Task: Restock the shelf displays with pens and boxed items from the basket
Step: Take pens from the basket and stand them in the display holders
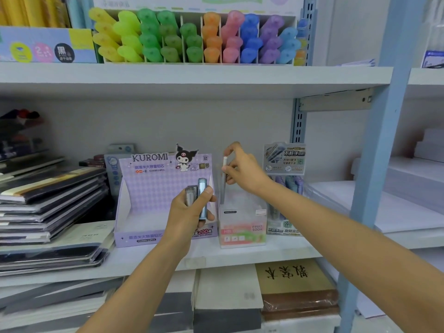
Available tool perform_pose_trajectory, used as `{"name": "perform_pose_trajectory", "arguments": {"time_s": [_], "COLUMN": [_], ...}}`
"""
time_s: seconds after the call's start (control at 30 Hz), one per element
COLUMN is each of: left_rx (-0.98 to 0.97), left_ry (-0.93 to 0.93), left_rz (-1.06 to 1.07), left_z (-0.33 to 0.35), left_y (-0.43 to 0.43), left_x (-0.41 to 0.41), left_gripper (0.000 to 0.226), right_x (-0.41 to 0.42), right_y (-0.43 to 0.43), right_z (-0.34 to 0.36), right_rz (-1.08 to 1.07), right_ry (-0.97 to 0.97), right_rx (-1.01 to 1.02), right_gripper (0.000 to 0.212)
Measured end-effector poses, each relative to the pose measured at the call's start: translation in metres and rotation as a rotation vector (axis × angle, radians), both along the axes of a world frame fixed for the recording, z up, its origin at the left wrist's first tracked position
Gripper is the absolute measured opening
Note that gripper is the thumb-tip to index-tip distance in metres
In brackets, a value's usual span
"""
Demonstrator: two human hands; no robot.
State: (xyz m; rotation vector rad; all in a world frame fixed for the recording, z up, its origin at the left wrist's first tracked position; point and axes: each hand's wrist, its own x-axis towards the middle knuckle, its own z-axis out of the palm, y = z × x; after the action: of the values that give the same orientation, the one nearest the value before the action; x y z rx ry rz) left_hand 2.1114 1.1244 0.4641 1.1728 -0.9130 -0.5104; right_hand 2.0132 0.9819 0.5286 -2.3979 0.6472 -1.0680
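the restock looks partly done: the right hand (242, 168) pinches a slim grey stick with a white cap (224, 179) between thumb and curled fingers (228, 169). the stick's lower end dips into the translucent plastic display box (242, 227) on the white shelf (240, 254), so this piece is nearly placed but not let go. the left hand (189, 207) grips two short metallic silver-blue tubes (202, 195) upright, fingers wrapped round them, in front of the lilac checked cardboard display tray (149, 188). the tray holds nothing where its inside shows. i judge these tubes are still to be shelved and the tray may need filling. the basket is out of view, so how much stock remains cannot be told. the tray header reads "kuromi" beside a cartoon figure, and "200" shows on its front lip among chinese text. the translucent box reads "fruit soda" and "hb". a grey-headed display of pale pens (284, 159) just to its right carries chinese lettering. above, rows of coloured highlighters (192, 37) fill their slots.
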Motion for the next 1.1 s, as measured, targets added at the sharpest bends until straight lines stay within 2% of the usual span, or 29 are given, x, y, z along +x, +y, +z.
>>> {"name": "perform_pose_trajectory", "arguments": {"time_s": [0.23,0.43,0.47,0.53,0.63,0.73,0.87,0.97,1.1], "left_rx": [0.001,-0.007,-0.011,-0.016,-0.03,-0.07,-0.071,-0.07,-0.072], "left_ry": [-0.014,-0.025,-0.027,-0.04,-0.083,-0.123,-0.136,-0.13,-0.101], "left_rz": [0.0,-0.012,-0.013,-0.018,-0.047,-0.072,-0.116,-0.164,-0.155], "left_z": [0.003,0.006,0.007,0.008,0.009,0.011,0.012,0.011,0.005], "left_y": [0.004,0.009,0.01,0.012,0.013,0.013,0.013,0.011,0.008], "left_x": [0.0,-0.006,-0.007,-0.01,-0.018,-0.03,-0.051,-0.067,-0.083], "left_gripper": [0.019,0.017,0.017,0.016,0.015,0.014,0.027,0.033,0.026], "right_x": [0.0,-0.004,-0.007,-0.016,-0.036,-0.06,-0.085,-0.103,-0.129], "right_y": [-0.001,0.002,0.004,0.013,0.036,0.056,0.062,0.062,0.051], "right_z": [0.001,0.0,0.0,0.001,0.002,-0.003,-0.009,-0.012,-0.015], "right_rz": [-0.13,-0.22,-0.207,-0.145,0.153,0.377,0.411,0.398,0.27], "right_ry": [0.004,0.242,0.227,0.075,-0.147,-0.081,-0.094,-0.093,-0.261], "right_rx": [-0.216,-0.325,-0.315,-0.246,0.027,0.19,0.295,0.308,0.336], "right_gripper": [0.008,0.027,0.03,0.034,0.026,0.018,0.026,0.023,0.018]}}
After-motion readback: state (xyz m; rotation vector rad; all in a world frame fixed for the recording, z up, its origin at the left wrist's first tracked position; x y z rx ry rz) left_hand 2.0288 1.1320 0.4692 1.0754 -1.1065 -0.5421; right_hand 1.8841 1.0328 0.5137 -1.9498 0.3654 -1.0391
